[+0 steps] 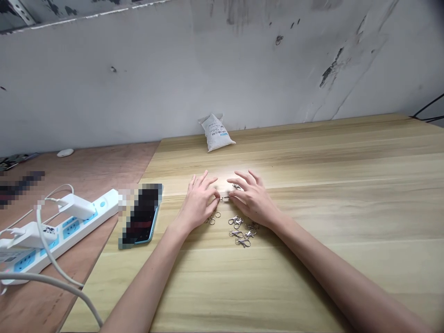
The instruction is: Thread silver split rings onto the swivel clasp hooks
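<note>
Over the wooden table, my left hand [201, 200] pinches one end of a small metal piece, which looks like a split ring [222, 199], between thumb and forefinger. My right hand [252, 196] pinches the other end, a silver lobster clasp [226, 197]; the fingertips partly hide both parts. The remaining fingers of both hands are spread. Several loose rings [218, 214] lie by my left wrist. A cluster of lobster clasps [243, 242] rests below my right hand, and another clasp [236, 187] shows beneath its fingers.
A white labelled packet [217, 133] stands by the wall. Left of my hands lies a phone [147, 215] with a blue case. Farther left, a white power strip [111, 202] holds chargers [77, 206], and a cable [58, 286] crosses the table edge.
</note>
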A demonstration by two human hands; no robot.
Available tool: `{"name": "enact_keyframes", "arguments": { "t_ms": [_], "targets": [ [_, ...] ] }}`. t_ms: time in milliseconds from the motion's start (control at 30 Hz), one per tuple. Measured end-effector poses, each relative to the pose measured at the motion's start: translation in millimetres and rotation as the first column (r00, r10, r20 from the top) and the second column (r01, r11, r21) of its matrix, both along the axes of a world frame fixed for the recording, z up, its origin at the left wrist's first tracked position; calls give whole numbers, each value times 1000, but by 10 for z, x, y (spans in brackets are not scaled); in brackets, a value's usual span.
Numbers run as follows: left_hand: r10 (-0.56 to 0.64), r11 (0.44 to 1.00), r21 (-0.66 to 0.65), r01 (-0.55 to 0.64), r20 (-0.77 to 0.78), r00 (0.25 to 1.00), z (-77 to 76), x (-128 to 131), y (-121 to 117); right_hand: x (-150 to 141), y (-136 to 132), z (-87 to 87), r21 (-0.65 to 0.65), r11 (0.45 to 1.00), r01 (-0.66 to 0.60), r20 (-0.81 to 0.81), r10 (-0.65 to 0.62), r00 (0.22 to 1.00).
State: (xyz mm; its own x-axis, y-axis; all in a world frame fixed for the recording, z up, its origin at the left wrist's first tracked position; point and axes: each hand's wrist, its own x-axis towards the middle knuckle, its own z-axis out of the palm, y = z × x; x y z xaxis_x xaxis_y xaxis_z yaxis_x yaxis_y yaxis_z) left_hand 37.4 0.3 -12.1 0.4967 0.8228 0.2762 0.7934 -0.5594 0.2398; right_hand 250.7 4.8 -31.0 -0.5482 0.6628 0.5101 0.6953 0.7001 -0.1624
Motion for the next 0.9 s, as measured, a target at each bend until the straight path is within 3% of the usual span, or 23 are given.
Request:
{"name": "enact_keyframes", "arguments": {
  "t_ms": [333,900],
  "targets": [
    [28,998,-54,-29,-35,999,29,15,-11,6,-11,-19,-18,1000,19,-49,-20,999],
    [25,1000,7,-25,-43,999,34,27,-22,-3,-2,-43,-5,1000,24,-61,-24,998]
  ]
}}
